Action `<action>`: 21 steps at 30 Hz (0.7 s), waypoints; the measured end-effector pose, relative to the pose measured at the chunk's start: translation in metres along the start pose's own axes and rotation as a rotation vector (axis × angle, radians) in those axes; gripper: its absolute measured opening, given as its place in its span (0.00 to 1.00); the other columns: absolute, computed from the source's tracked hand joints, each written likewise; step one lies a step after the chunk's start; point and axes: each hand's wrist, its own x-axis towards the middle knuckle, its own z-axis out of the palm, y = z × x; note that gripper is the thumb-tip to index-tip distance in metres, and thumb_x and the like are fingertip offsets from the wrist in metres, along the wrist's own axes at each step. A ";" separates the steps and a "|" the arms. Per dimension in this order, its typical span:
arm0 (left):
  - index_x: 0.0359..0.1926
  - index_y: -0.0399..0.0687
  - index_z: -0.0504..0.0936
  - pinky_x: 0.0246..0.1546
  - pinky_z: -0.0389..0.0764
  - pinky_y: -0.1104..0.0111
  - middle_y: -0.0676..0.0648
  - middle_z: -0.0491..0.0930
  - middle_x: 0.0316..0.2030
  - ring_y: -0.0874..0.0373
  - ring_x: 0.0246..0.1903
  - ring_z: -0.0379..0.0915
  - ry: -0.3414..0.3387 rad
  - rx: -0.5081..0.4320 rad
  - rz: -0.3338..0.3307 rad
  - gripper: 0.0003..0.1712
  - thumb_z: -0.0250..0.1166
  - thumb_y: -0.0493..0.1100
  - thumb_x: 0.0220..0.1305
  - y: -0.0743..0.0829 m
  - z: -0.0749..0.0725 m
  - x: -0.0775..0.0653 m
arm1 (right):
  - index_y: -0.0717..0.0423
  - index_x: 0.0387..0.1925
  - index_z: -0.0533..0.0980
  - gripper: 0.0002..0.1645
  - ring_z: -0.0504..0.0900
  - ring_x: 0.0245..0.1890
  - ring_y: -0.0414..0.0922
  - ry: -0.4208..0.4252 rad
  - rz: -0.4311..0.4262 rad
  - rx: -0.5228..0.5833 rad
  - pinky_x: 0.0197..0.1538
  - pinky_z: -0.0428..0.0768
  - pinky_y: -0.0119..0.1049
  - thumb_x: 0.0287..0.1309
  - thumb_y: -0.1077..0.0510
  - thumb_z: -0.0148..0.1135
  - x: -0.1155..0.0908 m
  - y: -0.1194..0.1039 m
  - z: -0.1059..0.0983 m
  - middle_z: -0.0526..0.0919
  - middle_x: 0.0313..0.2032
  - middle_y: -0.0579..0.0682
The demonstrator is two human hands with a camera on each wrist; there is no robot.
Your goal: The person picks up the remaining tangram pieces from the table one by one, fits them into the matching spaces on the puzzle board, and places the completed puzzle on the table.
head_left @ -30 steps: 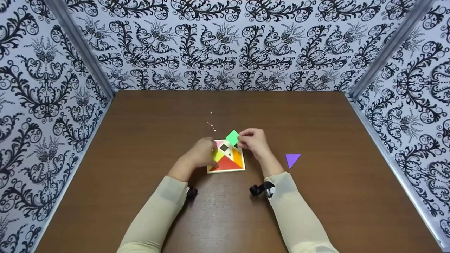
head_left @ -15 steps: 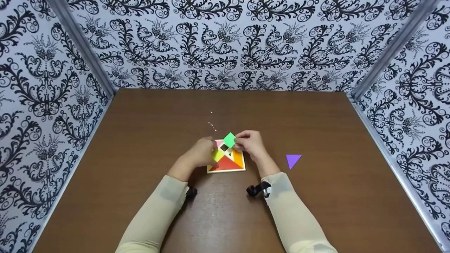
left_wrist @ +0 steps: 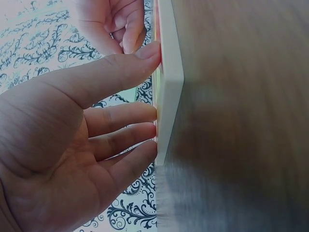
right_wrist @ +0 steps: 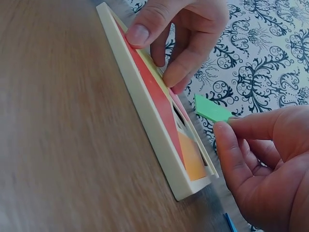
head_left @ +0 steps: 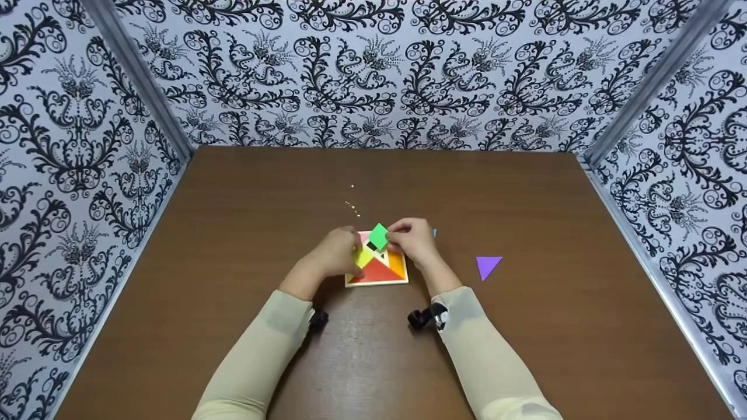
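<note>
On my feeds I log 1 green square, pinched between thumb and finger of the right hand, above the puzzle tray; 1 left hand, thumb parted from its fingers, tips touching the tray. I list 1 purple triangle to the right.

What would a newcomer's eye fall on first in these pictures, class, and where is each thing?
The bright green square stands out first, pinched by the right hand above the multicoloured puzzle tray. Next comes the purple triangle, lying on the brown table to the right of the tray. Beyond the table's far edge, the wall draws attention with its bold black-and-white scrollwork.
</note>
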 end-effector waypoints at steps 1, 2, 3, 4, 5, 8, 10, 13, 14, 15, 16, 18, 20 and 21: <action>0.37 0.36 0.88 0.51 0.81 0.54 0.43 0.81 0.40 0.45 0.42 0.77 0.001 -0.003 0.004 0.27 0.90 0.45 0.39 0.000 0.000 0.000 | 0.70 0.39 0.86 0.07 0.85 0.23 0.41 0.000 -0.002 -0.013 0.31 0.87 0.29 0.59 0.70 0.72 0.000 0.000 0.001 0.84 0.28 0.51; 0.38 0.35 0.88 0.51 0.82 0.54 0.43 0.81 0.40 0.45 0.42 0.77 0.002 -0.002 0.006 0.27 0.90 0.45 0.39 0.000 0.000 -0.001 | 0.70 0.39 0.86 0.07 0.85 0.23 0.41 -0.003 -0.003 -0.019 0.31 0.87 0.30 0.59 0.70 0.72 -0.001 0.001 0.001 0.84 0.28 0.51; 0.38 0.35 0.88 0.51 0.82 0.54 0.43 0.81 0.40 0.45 0.42 0.77 0.001 -0.002 0.008 0.27 0.90 0.45 0.39 0.000 0.000 -0.001 | 0.70 0.39 0.86 0.07 0.85 0.23 0.41 -0.007 -0.004 -0.023 0.31 0.87 0.30 0.59 0.70 0.72 -0.001 0.001 0.002 0.84 0.28 0.51; 0.38 0.35 0.88 0.51 0.82 0.54 0.43 0.82 0.40 0.44 0.42 0.77 0.003 -0.002 0.011 0.27 0.90 0.45 0.39 0.000 0.001 -0.001 | 0.70 0.39 0.86 0.07 0.85 0.23 0.41 -0.009 -0.008 -0.027 0.31 0.87 0.30 0.59 0.70 0.72 -0.002 0.001 0.003 0.84 0.28 0.51; 0.38 0.36 0.88 0.50 0.82 0.54 0.43 0.82 0.40 0.45 0.42 0.77 0.002 0.001 0.013 0.27 0.90 0.45 0.40 -0.001 0.001 -0.001 | 0.70 0.39 0.86 0.07 0.85 0.22 0.41 -0.011 -0.012 -0.029 0.31 0.87 0.30 0.59 0.70 0.72 -0.002 0.001 0.004 0.84 0.27 0.51; 0.36 0.37 0.88 0.48 0.82 0.55 0.44 0.82 0.40 0.46 0.41 0.77 -0.001 0.016 0.015 0.26 0.90 0.46 0.40 -0.002 0.002 0.000 | 0.71 0.38 0.86 0.06 0.85 0.22 0.41 -0.008 -0.026 -0.036 0.30 0.88 0.31 0.58 0.71 0.71 -0.002 0.002 0.007 0.84 0.27 0.52; 0.36 0.38 0.88 0.47 0.82 0.55 0.44 0.82 0.39 0.46 0.40 0.76 -0.001 0.024 0.017 0.25 0.90 0.46 0.39 -0.002 0.002 0.001 | 0.70 0.38 0.86 0.06 0.85 0.22 0.42 0.002 -0.036 -0.050 0.31 0.88 0.31 0.58 0.71 0.72 -0.002 0.002 0.008 0.84 0.26 0.52; 0.36 0.38 0.87 0.48 0.82 0.55 0.44 0.82 0.40 0.46 0.40 0.77 0.001 0.029 0.012 0.26 0.90 0.46 0.39 -0.003 0.002 0.001 | 0.69 0.37 0.86 0.05 0.85 0.23 0.42 0.011 -0.053 -0.085 0.32 0.88 0.32 0.58 0.70 0.72 -0.002 0.003 0.010 0.85 0.27 0.52; 0.36 0.38 0.87 0.48 0.82 0.55 0.44 0.82 0.40 0.46 0.40 0.77 0.000 0.026 0.008 0.26 0.90 0.46 0.39 -0.002 0.002 0.001 | 0.68 0.37 0.87 0.05 0.86 0.23 0.42 0.015 -0.058 -0.095 0.32 0.88 0.32 0.57 0.70 0.73 -0.003 0.003 0.010 0.85 0.28 0.53; 0.36 0.37 0.87 0.48 0.82 0.55 0.44 0.82 0.40 0.46 0.41 0.77 -0.001 0.023 0.004 0.26 0.90 0.46 0.39 -0.002 0.002 0.001 | 0.68 0.36 0.87 0.04 0.86 0.23 0.43 0.017 -0.065 -0.106 0.32 0.88 0.32 0.57 0.70 0.73 -0.004 0.003 0.010 0.86 0.28 0.53; 0.36 0.37 0.87 0.49 0.83 0.55 0.44 0.82 0.40 0.46 0.41 0.78 -0.001 0.020 0.001 0.26 0.90 0.46 0.39 -0.002 0.002 0.000 | 0.67 0.35 0.87 0.04 0.86 0.23 0.43 0.018 -0.071 -0.118 0.32 0.88 0.32 0.57 0.70 0.73 -0.005 0.003 0.010 0.86 0.28 0.53; 0.36 0.37 0.87 0.49 0.83 0.55 0.44 0.82 0.40 0.46 0.41 0.78 -0.002 0.017 -0.003 0.27 0.90 0.46 0.40 -0.002 0.002 0.000 | 0.67 0.34 0.87 0.04 0.86 0.23 0.43 0.021 -0.086 -0.143 0.31 0.88 0.32 0.57 0.69 0.74 -0.006 0.003 0.010 0.86 0.27 0.53; 0.36 0.37 0.87 0.49 0.82 0.55 0.44 0.82 0.40 0.46 0.41 0.78 -0.001 0.013 -0.002 0.26 0.90 0.46 0.39 -0.001 0.003 0.000 | 0.65 0.33 0.87 0.03 0.85 0.22 0.43 0.024 -0.102 -0.171 0.30 0.87 0.32 0.56 0.67 0.74 -0.007 0.004 0.010 0.87 0.27 0.53; 0.36 0.37 0.87 0.49 0.82 0.55 0.44 0.83 0.40 0.46 0.41 0.78 0.001 0.015 0.002 0.26 0.90 0.46 0.39 -0.001 0.003 0.000 | 0.65 0.32 0.87 0.03 0.85 0.22 0.43 0.024 -0.109 -0.190 0.30 0.87 0.32 0.56 0.67 0.75 -0.007 0.004 0.010 0.87 0.26 0.53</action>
